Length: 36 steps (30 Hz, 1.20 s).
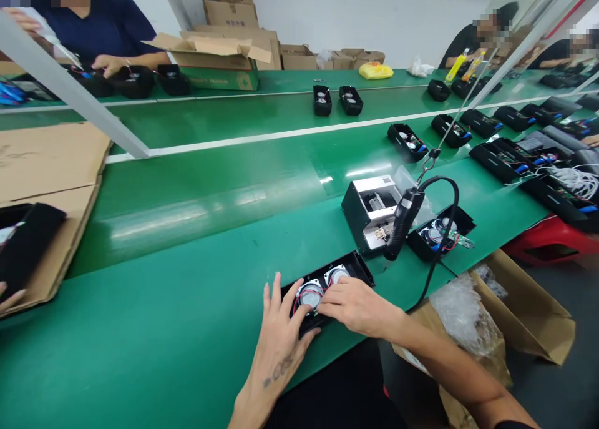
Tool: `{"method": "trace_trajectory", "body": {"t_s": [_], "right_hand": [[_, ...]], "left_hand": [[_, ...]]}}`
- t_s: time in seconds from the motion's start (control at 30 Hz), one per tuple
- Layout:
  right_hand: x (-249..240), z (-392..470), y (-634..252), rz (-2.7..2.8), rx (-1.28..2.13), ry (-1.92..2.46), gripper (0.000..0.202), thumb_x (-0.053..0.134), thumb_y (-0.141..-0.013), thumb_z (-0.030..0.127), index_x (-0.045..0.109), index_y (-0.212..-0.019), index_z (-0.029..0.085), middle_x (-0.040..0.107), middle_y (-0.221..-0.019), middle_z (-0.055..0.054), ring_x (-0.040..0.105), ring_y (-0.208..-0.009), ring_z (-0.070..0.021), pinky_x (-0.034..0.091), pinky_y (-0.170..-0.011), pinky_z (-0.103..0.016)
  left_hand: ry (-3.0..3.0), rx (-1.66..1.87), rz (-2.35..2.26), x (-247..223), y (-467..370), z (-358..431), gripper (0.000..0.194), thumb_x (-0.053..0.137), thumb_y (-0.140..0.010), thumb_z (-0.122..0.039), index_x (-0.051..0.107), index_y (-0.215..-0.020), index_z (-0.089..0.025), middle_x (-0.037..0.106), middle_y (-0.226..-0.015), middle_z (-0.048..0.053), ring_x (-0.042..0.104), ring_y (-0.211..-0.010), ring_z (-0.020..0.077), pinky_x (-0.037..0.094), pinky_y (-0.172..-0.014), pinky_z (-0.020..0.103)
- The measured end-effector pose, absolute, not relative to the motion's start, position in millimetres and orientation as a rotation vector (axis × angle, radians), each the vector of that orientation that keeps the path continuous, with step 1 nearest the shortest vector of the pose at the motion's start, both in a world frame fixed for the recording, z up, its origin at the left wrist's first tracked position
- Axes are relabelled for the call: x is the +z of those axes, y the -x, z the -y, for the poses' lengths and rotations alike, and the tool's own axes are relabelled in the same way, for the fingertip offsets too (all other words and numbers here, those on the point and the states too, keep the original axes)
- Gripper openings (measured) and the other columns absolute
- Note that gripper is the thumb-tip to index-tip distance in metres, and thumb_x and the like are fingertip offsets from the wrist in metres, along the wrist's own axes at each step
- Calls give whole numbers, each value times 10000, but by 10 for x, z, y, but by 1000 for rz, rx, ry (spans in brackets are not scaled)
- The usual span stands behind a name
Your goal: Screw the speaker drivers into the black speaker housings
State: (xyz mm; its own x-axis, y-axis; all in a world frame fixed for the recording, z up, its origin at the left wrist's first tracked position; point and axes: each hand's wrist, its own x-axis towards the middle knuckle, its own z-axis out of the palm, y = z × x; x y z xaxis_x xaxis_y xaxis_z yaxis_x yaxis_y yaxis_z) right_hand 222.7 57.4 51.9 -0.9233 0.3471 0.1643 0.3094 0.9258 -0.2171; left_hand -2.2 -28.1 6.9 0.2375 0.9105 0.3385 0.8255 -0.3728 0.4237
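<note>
In front of me on the green bench lies a long black speaker housing (360, 270) with two round speakers in it, the left speaker (309, 295) and the right speaker (337, 274). Thin red wires run over them. My left hand (283, 326) holds the housing at its left end; thumb and index finger are at the near wall, the other fingers spread towards the far side. My right hand (355, 304) reaches in from the right with bent fingers pressed together between the speakers. Its fingertips hide what they pinch.
A hanging electric screwdriver (405, 223) and a silver-black machine (374, 210) stand beyond my right hand. Beside them sits another housing (423, 245) with loose wiring. More housings (407, 142) line the belt. Cardboard (51, 167) lies left; open boxes (519, 310) stand below right. Co-workers sit opposite.
</note>
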Motion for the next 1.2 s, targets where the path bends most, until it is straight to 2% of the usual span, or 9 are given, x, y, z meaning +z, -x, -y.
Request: {"method": "trace_trajectory", "body": {"t_s": [0.2, 0.4, 0.5, 0.57, 0.8, 0.93, 1.07, 1.13, 1.2], "right_hand": [[479, -511, -2228, 2951, 420, 577, 198, 541, -1108, 168, 737, -1080, 183, 815, -1021, -28, 671, -899, -186, 392, -821, -389], [438, -571, -2255, 2926, 647, 616, 279, 517, -1059, 104, 756, -1177, 187, 810, -1073, -51, 697, -982, -202, 435, -880, -351], [496, -596, -2264, 2906, 740, 580, 215, 591, -1012, 160, 753, -1150, 186, 808, -1083, -47, 696, -976, -211, 434, -896, -358], [524, -586, -2270, 2912, 723, 572, 180, 621, -988, 177, 741, -1121, 195, 804, -1063, -32, 688, -933, -206, 414, -880, -370], [452, -473, -2295, 3032, 467, 508, 234, 557, -946, 27, 668, -1080, 182, 793, -958, -29, 653, -817, -181, 332, -822, -389], [528, -465, -2235, 3106, 406, 554, 237, 559, -927, 22, 658, -1096, 156, 795, -993, -74, 675, -873, -211, 356, -852, -394], [686, -629, -2091, 3139, 461, 705, 228, 568, -968, 81, 656, -1174, 120, 794, -1021, -131, 720, -925, -250, 391, -846, -384], [787, -790, -2002, 3122, 590, 812, 248, 627, -966, 158, 670, -1210, 138, 801, -1008, -128, 741, -919, -267, 407, -800, -363], [901, -963, -1913, 3113, 729, 890, 336, 690, -925, 224, 688, -1257, 174, 809, -973, -108, 757, -893, -282, 397, -713, -336]], "left_hand": [[-2402, 870, -1605, 60, -28, 281, 96, 707, -944, -181, 731, -1028, -221, 675, -1492, 124, 279, -1642, 463, 281, -1259, 821], [-2408, 763, -1599, 73, -20, 294, 206, 816, -888, -275, 775, -1087, -245, 681, -1504, 78, 312, -1623, 483, 263, -1286, 800], [-2425, 747, -1596, 81, -22, 291, 207, 819, -893, -310, 789, -1092, -260, 695, -1488, 56, 315, -1623, 478, 217, -1309, 791], [-2444, 743, -1595, 86, -23, 287, 218, 801, -911, -322, 792, -1122, -266, 702, -1479, 47, 294, -1632, 475, 190, -1321, 783], [-2580, 662, -1612, 55, -50, 303, 293, 824, -891, -349, 796, -1165, -250, 697, -1477, 67, 253, -1637, 506, 139, -1318, 809], [-2591, 615, -1574, 59, -32, 210, 362, 859, -851, -327, 792, -1195, -240, 695, -1480, 82, 337, -1603, 509, 217, -1308, 792], [-2394, 470, -1458, 197, 84, -101, 208, 841, -849, -313, 846, -1056, -286, 708, -1459, 70, 413, -1563, 476, 287, -1275, 754], [-2247, 366, -1406, 297, 164, -309, 143, 868, -815, -355, 861, -944, -294, 710, -1451, 62, 475, -1514, 449, 333, -1258, 704], [-2161, 301, -1364, 384, 241, -504, 156, 882, -792, -420, 858, -869, -287, 714, -1437, 47, 592, -1402, 386, 436, -1209, 589]]}}
